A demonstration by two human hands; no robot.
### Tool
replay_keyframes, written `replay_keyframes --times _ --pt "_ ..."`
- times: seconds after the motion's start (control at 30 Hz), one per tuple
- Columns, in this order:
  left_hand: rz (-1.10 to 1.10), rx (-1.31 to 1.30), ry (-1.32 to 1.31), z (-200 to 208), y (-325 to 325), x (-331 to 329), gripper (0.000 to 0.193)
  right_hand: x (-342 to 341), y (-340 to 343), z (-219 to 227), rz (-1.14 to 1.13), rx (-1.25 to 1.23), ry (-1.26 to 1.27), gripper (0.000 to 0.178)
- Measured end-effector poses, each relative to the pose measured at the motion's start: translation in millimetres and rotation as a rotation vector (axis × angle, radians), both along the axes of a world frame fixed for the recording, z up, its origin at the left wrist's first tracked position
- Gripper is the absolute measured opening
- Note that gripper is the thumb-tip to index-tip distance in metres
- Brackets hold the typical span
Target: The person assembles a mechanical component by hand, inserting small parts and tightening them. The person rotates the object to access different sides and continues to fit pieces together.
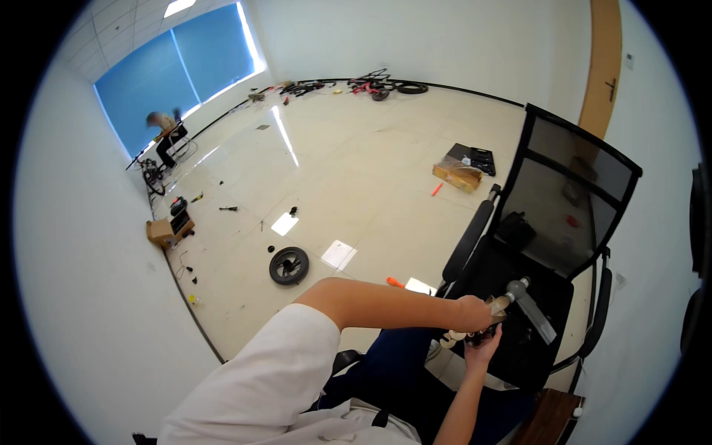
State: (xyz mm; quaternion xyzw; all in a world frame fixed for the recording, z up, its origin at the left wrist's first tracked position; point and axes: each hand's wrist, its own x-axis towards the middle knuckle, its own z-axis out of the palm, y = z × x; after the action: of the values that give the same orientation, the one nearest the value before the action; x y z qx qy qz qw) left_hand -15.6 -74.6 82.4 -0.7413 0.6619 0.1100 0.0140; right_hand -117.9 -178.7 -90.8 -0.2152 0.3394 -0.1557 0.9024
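Observation:
My left arm reaches across to the right, and my left hand (472, 313) is closed around something at the front of the black chair seat. Just below it, my right hand (483, 348) is curled under a small dark part (475, 338), whose kind I cannot make out. Pale beige rounded pieces (451, 339) show beside the fingers. Beyond my hands, over the seat, lies a grey round-headed object (515, 290) with a metallic tip. A silvery flat-sided piece (537, 317) extends from it toward the right. My fingers hide most of what they grip.
The black mesh office chair (571, 178) stands at right. On the tiled floor are a small black wheel (288, 265), an orange-handled tool (395, 282), a cardboard box (457, 175) and an open black toolcase (475, 158). Another person (167, 137) sits far left beside a bicycle (153, 178).

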Motion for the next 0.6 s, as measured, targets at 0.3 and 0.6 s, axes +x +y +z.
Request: replay_keyframes --times 0.3,0.6 --pt "0.099 0.116 0.158 -4 10 7 0.019 20 10 -3 0.044 0.020 -0.097 0.027" --pt "0.284 0.047 0.257 2 11 8 0.017 32 4 -8 0.144 0.080 -0.252 0.033"
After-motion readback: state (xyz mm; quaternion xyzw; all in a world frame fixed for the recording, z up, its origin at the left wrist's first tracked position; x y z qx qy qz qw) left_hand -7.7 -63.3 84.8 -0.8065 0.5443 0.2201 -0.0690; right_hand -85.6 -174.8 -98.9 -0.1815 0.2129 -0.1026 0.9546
